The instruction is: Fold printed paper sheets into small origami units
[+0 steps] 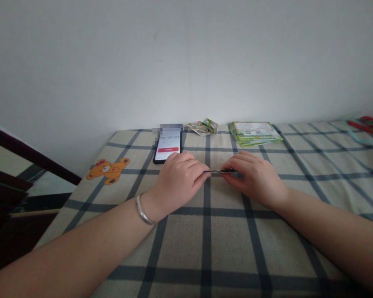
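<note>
Fingers [201,167] of the left hand [180,176] and right hand [257,177] pinch opposite ends of a thin, flat piece [216,171], seen edge-on between them. Beyond it on the table [230,248] lie a phone [167,144], folded pieces [200,128] and a stack of green cards [255,131].

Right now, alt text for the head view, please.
A left hand and right hand pinch a thin item seen edge-on over a checked tablecloth. Beyond lie a lit smartphone, folded printed paper and stacked green leaflets.

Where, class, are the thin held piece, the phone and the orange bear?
Thin held piece [216,170], head view: its exposed edge.
Phone [168,143], head view: its screen.
Orange bear [112,168], head view: its body.
</note>
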Tool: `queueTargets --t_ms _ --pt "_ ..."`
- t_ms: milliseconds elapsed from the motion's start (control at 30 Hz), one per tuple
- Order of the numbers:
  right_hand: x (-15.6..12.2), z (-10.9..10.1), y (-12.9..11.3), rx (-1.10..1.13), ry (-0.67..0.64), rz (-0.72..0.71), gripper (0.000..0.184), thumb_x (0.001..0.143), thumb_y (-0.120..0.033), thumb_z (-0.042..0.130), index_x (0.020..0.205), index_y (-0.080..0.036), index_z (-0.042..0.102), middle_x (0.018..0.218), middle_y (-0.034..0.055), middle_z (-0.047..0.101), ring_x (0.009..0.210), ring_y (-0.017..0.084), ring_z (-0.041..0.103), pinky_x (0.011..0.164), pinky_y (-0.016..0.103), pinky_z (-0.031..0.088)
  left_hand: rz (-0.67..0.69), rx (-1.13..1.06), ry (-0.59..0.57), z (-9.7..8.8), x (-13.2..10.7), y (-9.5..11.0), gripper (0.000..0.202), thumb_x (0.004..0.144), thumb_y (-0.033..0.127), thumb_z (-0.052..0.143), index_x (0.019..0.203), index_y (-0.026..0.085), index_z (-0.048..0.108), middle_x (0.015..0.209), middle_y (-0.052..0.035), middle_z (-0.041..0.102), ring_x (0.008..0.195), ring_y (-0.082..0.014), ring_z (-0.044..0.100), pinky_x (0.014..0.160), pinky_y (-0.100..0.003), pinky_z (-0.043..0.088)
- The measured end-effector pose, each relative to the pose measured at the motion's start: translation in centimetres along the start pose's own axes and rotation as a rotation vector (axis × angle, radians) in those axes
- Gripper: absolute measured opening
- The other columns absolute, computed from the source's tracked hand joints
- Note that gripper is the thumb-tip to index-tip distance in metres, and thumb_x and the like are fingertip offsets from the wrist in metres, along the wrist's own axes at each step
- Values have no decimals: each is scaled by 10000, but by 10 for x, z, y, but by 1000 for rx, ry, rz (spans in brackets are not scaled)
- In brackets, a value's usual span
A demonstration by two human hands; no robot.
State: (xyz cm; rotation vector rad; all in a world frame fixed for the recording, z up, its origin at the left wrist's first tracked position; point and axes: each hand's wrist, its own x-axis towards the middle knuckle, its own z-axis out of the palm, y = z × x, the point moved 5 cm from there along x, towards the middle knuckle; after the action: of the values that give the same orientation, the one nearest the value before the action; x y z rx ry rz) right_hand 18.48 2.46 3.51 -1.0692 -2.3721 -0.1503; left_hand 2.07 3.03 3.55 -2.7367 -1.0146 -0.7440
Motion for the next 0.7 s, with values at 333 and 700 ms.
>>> queueTargets --t_ms 333,700 --pt "-1 -4 9 103 54 76 110 877 -252 614 816 -185 676 740 21 678 701 155 598 628 268 424 0 75 70 -6 2 -6 131 905 267 601 929 207 715 750 -23 677 791 -193 580 731 -334 406" --pt "-6 -6 17 70 79 120 180 894 -269 585 1025 -215 696 848 40 719 763 183 637 635 291 478 -62 26 30 0 2 -16 151 917 200 553 887 177 700 762 -25 685 774 -195 579 739 -337 425"
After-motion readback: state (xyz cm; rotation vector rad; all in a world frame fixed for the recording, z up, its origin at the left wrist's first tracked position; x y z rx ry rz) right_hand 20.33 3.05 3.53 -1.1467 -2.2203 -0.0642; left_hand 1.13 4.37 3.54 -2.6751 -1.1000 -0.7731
